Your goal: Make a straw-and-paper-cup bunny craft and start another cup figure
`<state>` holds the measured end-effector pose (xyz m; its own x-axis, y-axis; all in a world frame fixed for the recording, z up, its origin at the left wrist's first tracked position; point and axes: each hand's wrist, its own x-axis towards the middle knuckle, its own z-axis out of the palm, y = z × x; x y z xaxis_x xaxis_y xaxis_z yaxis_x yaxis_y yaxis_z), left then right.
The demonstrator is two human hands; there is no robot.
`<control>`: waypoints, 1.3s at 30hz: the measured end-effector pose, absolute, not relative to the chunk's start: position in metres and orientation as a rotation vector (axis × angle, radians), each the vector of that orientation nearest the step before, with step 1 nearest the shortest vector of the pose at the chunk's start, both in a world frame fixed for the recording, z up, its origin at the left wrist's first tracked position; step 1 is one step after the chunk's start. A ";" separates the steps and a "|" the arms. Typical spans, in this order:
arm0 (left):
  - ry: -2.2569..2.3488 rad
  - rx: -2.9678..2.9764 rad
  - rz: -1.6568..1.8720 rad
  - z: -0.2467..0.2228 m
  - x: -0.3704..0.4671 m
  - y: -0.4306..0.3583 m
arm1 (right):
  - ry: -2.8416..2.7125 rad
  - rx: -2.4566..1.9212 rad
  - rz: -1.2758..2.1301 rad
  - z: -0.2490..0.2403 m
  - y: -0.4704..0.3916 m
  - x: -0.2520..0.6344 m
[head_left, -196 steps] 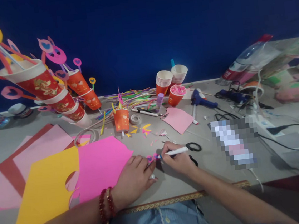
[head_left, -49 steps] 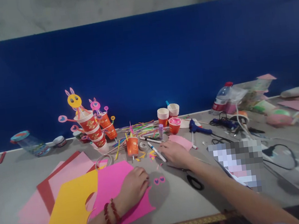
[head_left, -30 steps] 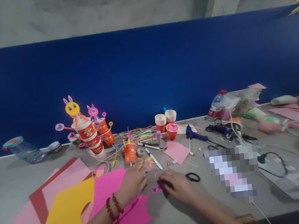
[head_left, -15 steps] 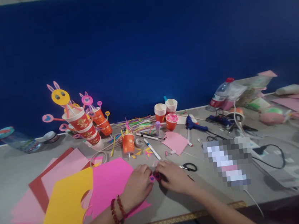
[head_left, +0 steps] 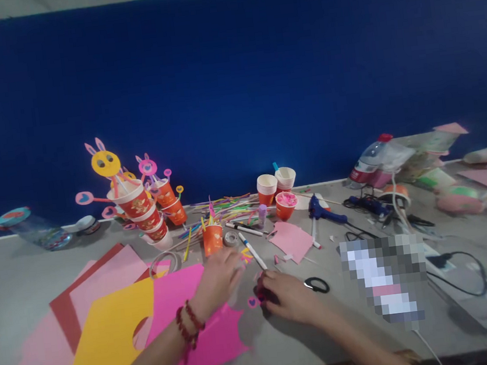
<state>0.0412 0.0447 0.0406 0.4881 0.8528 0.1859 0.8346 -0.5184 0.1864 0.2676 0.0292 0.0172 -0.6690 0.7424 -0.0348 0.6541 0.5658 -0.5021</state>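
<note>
- The left hand (head_left: pixel 219 279) had moved away from the small pink circle (head_left: pixel 252 302) and up toward the orange cup (head_left: pixel 213 240), hiding its base.
- Its fingers bent loosely beside yellow scraps (head_left: pixel 246 255); whether they gripped anything could not be told.
- The right hand (head_left: pixel 289 297) curled low over the bench (head_left: pixel 297 346), its fingertips shadowed. A second pink piece (head_left: pixel 261 293) was mostly covered there; grasped or merely touched could not be told.
- The circle with a blue heart lay in view, just left of the right hand's fingers.
- Beyond those fingers lay the white marker (head_left: pixel 252 252).
- Right of that hand, only part of the scissors (head_left: pixel 317 285) showed; farther right, pixelation masked an object (head_left: pixel 382 281).
</note>
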 end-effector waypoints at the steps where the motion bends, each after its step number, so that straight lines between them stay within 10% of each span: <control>1: 1.553 2.658 0.401 0.046 0.040 0.058 | -2.593 -1.179 0.743 0.017 0.030 0.268; 26: 1.689 2.790 0.323 0.043 0.050 0.090 | -2.481 -1.418 0.466 0.017 0.065 0.266; 39: 2.296 2.298 0.107 0.034 -0.098 0.048 | -2.339 -1.288 0.508 0.009 0.059 0.282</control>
<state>-0.0981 0.0478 0.0342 0.0024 0.9924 0.1230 0.9995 0.0013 -0.0302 0.2815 0.0592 0.0088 -0.4827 0.8563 0.1839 0.7027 0.5040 -0.5022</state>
